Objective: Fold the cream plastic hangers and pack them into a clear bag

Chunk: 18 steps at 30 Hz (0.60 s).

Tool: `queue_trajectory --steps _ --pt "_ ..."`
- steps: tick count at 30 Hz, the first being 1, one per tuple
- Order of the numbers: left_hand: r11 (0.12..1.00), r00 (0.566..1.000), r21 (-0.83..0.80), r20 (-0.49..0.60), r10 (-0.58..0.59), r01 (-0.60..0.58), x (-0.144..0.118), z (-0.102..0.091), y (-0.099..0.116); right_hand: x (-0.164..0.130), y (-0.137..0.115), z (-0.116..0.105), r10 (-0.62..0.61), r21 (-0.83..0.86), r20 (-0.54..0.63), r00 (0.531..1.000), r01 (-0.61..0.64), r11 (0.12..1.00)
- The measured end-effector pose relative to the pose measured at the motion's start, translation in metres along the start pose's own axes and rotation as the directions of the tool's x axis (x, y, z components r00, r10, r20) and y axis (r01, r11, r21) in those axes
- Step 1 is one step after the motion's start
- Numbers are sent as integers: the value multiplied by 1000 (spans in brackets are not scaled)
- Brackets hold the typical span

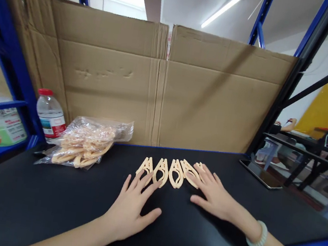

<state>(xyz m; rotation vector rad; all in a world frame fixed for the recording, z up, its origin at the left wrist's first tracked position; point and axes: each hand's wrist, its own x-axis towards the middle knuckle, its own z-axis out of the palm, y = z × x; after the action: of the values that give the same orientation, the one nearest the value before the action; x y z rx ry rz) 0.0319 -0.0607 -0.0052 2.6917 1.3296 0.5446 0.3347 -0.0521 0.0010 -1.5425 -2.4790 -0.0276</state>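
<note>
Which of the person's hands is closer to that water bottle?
Left. The left hand lies right of the water bottle; the right hand is farther right, beyond the clips.

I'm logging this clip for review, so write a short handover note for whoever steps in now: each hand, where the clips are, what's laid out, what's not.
Left hand: flat on the black table, fingers spread, fingertips touching the left end of the clip row; holds nothing.
Right hand: open, palm down, fingers resting on the right end of the row; holds nothing.
Peach plastic clips: about five lie side by side in one row at mid-table, in front of the cardboard.
Done: that row is laid out.
Left: more clips sit in the clear bag at left, beside a water bottle. A tablet lies at right.
</note>
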Motion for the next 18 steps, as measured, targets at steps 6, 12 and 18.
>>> queue_trajectory --steps 6,12,18 --pt "990 983 86 133 -126 115 11 9 8 10 -23 15 -46 43 107 993 42 998" --pt "980 971 110 153 -184 168 47 6 -20 62 -17 23 -14 89 152 988 1 996" --pt "979 973 110 136 -187 172 70 4 -46 97 -6 32 -27 79 140 990 16 997"
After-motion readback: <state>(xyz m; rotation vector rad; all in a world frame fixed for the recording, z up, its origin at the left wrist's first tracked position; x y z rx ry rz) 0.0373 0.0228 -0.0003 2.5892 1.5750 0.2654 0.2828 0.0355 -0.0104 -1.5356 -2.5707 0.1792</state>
